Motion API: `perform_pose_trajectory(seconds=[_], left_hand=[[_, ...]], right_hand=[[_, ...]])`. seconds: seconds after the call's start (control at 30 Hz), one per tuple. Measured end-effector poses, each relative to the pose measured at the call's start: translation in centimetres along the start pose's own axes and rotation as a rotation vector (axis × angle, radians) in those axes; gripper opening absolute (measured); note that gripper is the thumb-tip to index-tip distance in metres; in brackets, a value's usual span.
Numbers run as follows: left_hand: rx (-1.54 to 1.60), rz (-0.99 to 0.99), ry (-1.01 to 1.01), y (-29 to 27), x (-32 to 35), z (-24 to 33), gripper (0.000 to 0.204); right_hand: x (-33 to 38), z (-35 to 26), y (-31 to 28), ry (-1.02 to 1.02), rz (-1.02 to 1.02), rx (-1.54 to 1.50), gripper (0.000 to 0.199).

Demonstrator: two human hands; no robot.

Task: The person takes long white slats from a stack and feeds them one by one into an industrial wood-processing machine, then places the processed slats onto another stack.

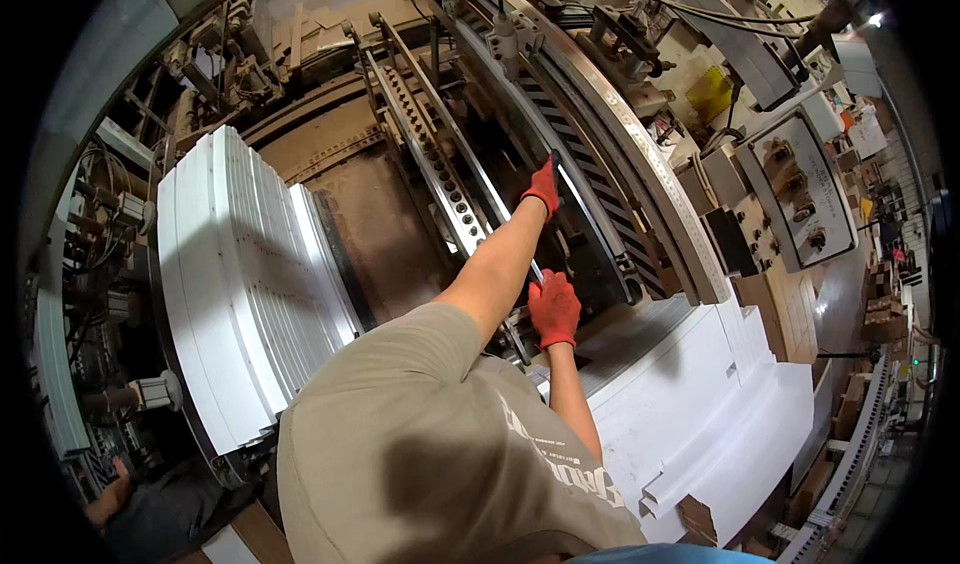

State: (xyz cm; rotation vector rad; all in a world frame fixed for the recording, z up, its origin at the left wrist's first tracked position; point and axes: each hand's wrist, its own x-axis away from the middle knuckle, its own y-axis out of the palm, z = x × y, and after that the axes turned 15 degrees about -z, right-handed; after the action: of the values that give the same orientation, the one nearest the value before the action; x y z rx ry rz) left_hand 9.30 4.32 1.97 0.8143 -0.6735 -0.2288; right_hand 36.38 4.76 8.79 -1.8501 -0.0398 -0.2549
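Both of my hands wear red work gloves. My left hand (pixel 543 186) reaches far into the machine, its dark fingertips at the long metal rail (pixel 590 204) beside black-and-yellowish hazard stripes. Its fingers are mostly hidden, so its grip is unclear. Closer to me, my right hand (pixel 553 309) is closed with the fingers curled, next to the end of a thin pale bar. What lies inside that hand is hidden. A perforated metal bar (pixel 430 149) with a row of round holes runs to the left of both hands.
A tall stack of white panels (pixel 215 264) stands at left. White sheets (pixel 700 414) lie at right, below the curved metal beam (pixel 650 134). A control panel (pixel 797 189) with knobs is farther right. Another person's hand (pixel 115 489) shows at lower left.
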Motion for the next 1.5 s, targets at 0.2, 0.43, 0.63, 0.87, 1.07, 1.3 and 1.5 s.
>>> perform_pose_trajectory(seconds=[0.2, 0.43, 0.63, 0.87, 1.07, 1.3, 1.5], left_hand=[[0.006, -0.102, -0.087, -1.6, -2.7, -2.9, 0.088], [0.067, -0.193, -0.037, -4.2, -3.8, -1.7, 0.084], [0.047, -0.136, -0.039, 0.2, 2.7, 0.2, 0.067], [0.139, -0.176, -0.023, -2.2, 0.6, 0.7, 0.06], [0.093, -0.42, 0.055, -5.2, -1.5, 0.7, 0.07], [-0.101, 0.086, -0.009, -2.9, -0.5, 3.5, 0.065], [0.053, -0.135, -0.009, -0.1, 6.9, -3.0, 0.032]], right_hand=[[0.6, 1.0, 0.7, 0.026, 0.022, -0.015, 0.023], [0.6, -0.7, -0.6, -0.01, 0.025, -0.066, 0.023], [1.1, -0.5, -0.5, 0.014, 0.033, -0.053, 0.025], [0.7, -1.8, -1.5, 0.039, -0.007, -0.081, 0.025], [0.2, -2.9, -2.3, 0.0, 0.405, -0.442, 0.03], [-3.7, 2.4, -0.9, -0.001, 0.526, -0.86, 0.028], [-6.0, 3.3, -0.3, -0.124, 0.45, -1.105, 0.019]])
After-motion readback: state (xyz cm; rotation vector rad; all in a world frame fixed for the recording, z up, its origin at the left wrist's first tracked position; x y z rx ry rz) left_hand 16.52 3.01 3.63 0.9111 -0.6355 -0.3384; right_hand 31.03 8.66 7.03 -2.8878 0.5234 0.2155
